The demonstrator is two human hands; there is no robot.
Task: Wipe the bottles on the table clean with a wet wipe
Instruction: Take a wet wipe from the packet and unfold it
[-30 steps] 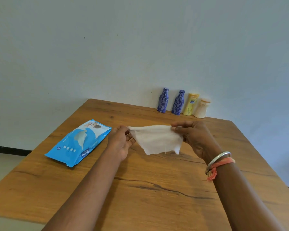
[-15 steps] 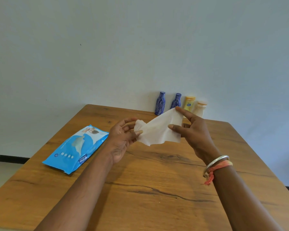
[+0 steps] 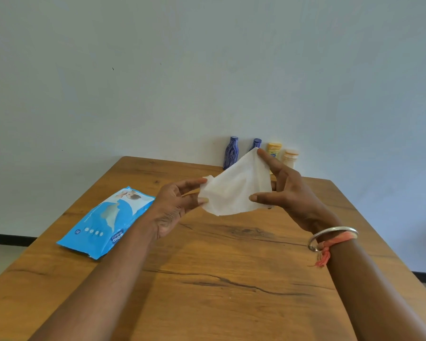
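Observation:
A white wet wipe (image 3: 234, 190) is held spread in the air above the wooden table (image 3: 226, 267). My left hand (image 3: 175, 205) pinches its left edge and my right hand (image 3: 288, 193) pinches its right side between thumb and forefinger. Several bottles stand in a row at the far edge against the wall: a blue patterned bottle (image 3: 231, 156), a second blue bottle (image 3: 256, 143) mostly hidden behind the wipe, a yellow bottle (image 3: 274, 149) and a cream bottle (image 3: 290, 158).
A blue pack of wet wipes (image 3: 108, 220) lies flat on the left part of the table. A pale wall rises right behind the bottles. My right wrist wears a metal bangle (image 3: 335, 235) and an orange thread.
The wipe went from hanging stretched flat between both hands to being raised and tilted, its right corner lifted in front of the bottles. My hands rose a little above the table.

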